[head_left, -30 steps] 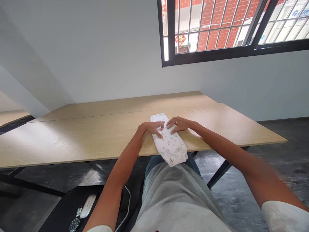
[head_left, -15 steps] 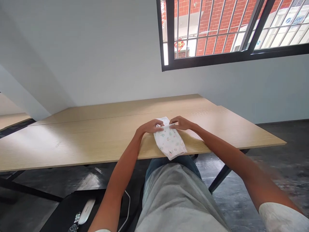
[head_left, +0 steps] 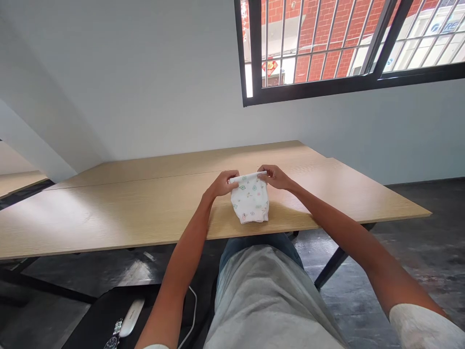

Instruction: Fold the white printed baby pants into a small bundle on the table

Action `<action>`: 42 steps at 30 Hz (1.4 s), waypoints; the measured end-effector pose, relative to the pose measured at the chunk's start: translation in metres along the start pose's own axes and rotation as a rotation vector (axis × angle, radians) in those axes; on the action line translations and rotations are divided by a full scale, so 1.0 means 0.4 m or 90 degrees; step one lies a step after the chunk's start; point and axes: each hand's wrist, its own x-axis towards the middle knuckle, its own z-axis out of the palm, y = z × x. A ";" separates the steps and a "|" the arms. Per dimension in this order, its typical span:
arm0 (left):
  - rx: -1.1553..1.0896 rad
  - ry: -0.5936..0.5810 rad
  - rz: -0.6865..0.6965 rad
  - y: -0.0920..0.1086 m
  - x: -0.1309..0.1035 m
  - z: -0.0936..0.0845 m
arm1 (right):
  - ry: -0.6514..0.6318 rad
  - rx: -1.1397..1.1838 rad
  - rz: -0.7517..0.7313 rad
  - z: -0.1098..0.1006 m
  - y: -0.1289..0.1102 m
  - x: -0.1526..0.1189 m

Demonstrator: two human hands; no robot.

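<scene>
A small white cloth (head_left: pixel 250 198) with a coloured print hangs between my hands, near the front edge of the wooden table (head_left: pixel 145 208). My left hand (head_left: pixel 227 182) pinches its upper left corner between thumb and fingers. At the upper right corner, my right hand (head_left: pixel 272 175) grips the cloth the same way. The top edge is stretched nearly straight between them, and the lower part hangs down over the tabletop.
Below the table at the lower left, a black seat (head_left: pixel 98 315) bears a white elongated object (head_left: pixel 131 318) and a metal wristwatch (head_left: pixel 112 342). A white cable (head_left: pixel 195 310) runs beside it. A barred window is set in the wall.
My hands have moved apart and slightly away from my body. The cloth, earlier bunched at its middle with a part lying beyond my hands, now hangs shorter and wider, its lower edge farther from me.
</scene>
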 end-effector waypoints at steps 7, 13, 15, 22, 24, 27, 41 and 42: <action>-0.117 0.019 -0.041 -0.003 0.006 0.020 | 0.050 0.069 0.053 0.006 -0.013 -0.001; -0.251 0.273 -0.063 -0.009 0.023 0.039 | 0.099 0.116 0.068 0.029 0.005 0.000; -0.306 0.323 -0.069 -0.010 0.029 0.046 | 0.157 0.078 0.048 0.042 0.006 0.001; -0.391 0.385 -0.060 -0.002 0.035 0.061 | 0.203 0.037 0.049 0.084 -0.018 0.004; -0.405 0.384 -0.053 0.000 0.035 0.065 | 0.214 0.065 0.079 0.088 -0.023 0.005; -0.410 0.389 -0.059 -0.003 0.037 0.069 | 0.228 0.092 0.106 0.087 -0.024 0.006; -0.394 0.397 -0.087 -0.009 0.040 0.080 | 0.184 0.166 0.057 0.076 -0.039 0.009; -0.391 0.392 -0.088 -0.009 0.039 0.081 | 0.175 0.162 0.061 0.075 -0.040 0.008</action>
